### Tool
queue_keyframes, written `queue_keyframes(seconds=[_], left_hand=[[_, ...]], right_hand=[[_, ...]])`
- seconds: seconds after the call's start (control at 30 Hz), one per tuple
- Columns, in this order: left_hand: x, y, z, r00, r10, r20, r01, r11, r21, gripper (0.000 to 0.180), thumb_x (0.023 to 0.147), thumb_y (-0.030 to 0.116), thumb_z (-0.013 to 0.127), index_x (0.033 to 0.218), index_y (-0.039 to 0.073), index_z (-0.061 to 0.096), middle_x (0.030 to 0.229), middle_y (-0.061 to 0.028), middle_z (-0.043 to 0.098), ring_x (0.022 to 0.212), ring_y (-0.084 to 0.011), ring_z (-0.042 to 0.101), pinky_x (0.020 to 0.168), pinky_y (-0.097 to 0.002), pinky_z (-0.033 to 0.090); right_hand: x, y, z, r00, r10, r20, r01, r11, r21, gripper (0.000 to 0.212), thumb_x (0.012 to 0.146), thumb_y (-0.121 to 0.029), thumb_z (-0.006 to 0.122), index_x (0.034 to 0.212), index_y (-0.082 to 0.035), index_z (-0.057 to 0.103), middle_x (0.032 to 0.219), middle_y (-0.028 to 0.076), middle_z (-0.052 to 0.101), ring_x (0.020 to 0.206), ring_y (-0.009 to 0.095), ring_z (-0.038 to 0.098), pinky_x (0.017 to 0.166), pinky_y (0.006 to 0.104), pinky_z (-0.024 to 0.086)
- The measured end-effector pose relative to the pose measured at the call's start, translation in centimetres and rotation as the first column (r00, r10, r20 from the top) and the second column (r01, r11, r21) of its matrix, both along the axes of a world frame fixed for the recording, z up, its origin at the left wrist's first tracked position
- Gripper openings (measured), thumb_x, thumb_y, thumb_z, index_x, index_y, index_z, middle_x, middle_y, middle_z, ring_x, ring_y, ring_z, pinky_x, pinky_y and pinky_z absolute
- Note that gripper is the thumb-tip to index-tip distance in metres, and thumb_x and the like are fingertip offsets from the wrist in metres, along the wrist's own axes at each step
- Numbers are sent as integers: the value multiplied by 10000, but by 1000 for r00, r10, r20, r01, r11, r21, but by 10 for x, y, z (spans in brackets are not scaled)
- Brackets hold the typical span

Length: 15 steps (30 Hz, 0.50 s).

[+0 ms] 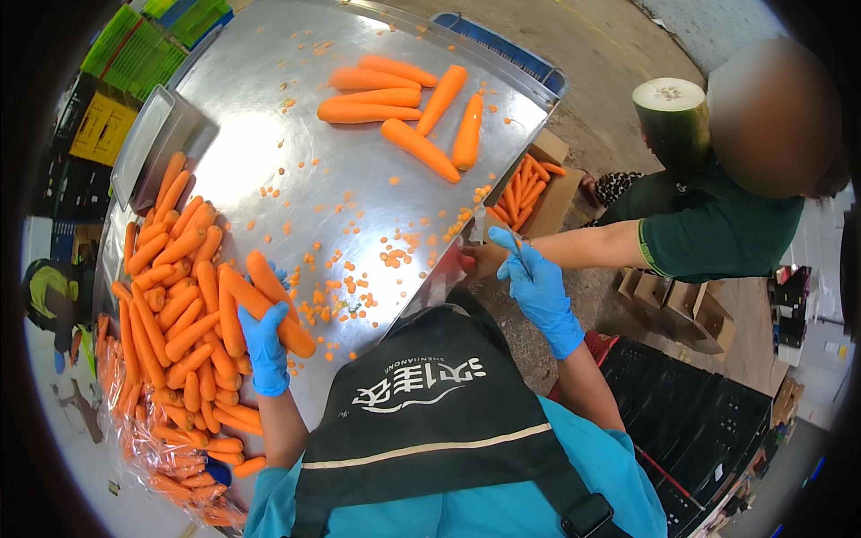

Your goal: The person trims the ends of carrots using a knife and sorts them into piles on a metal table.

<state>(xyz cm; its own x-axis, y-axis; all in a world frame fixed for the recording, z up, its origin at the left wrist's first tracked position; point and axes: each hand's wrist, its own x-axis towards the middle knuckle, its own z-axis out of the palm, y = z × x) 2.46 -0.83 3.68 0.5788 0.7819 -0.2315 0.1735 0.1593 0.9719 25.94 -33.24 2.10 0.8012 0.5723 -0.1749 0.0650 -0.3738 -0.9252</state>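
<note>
My left hand (pixel 265 350), in a blue glove, is closed around a few carrots (pixel 260 305) at the near left of the metal table. Beside it lies a large pile of carrots (pixel 179 314), partly in clear plastic bags (pixel 134 448). My right hand (pixel 543 296), also gloved in blue, is raised past the table's right edge. Its fingers are closed on a thin, narrow blade-like tool (pixel 517 245), mostly hidden by the glove. Several more carrots (pixel 417 148) lie toward the far side of the table. Small cut carrot ends (pixel 350 291) are scattered across the middle.
At the right stands a co-worker (pixel 717 224) in dark green, one arm reaching to the table edge; a cut winter melon (pixel 671 121) is nearby. A cardboard box (pixel 556 202) holds carrots. A plastic bin (pixel 161 148) sits at the table's left, black crates (pixel 691 412) at the lower right.
</note>
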Motion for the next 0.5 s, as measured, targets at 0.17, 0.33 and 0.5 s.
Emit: queue_keyframes(seconds=[0.17, 0.33, 0.5], left_hand=[[15, -7, 1, 993, -109, 45, 109, 994, -12, 692, 711, 65, 588, 1381, -28, 442, 1290, -146, 571, 1196, -263, 564, 1018, -363, 457], [21, -9, -5, 965, -260, 19, 260, 965, -15, 672, 722, 59, 611, 1369, -34, 457, 1258, -136, 600, 1167, -255, 581, 1002, -363, 462], [17, -9, -25, 907, -402, -127, 403, 915, -22, 659, 759, 50, 648, 1385, -15, 450, 1269, -120, 588, 1177, -212, 558, 986, -350, 454]], right_hand=[[-22, 0, 4, 989, 66, 130, -57, 996, -76, 491, 901, -27, 531, 1367, -179, 547, 1041, 139, 685, 805, 199, 670, 796, 310, 533], [-46, -13, 9, 1000, 7, -1, -7, 994, -108, 501, 891, -28, 551, 1367, -185, 545, 1145, 154, 666, 941, 236, 693, 854, 333, 533], [-64, -19, -6, 981, -11, 194, 39, 990, -138, 524, 875, -35, 590, 1375, -184, 541, 1053, 138, 676, 880, 268, 692, 805, 341, 543]])
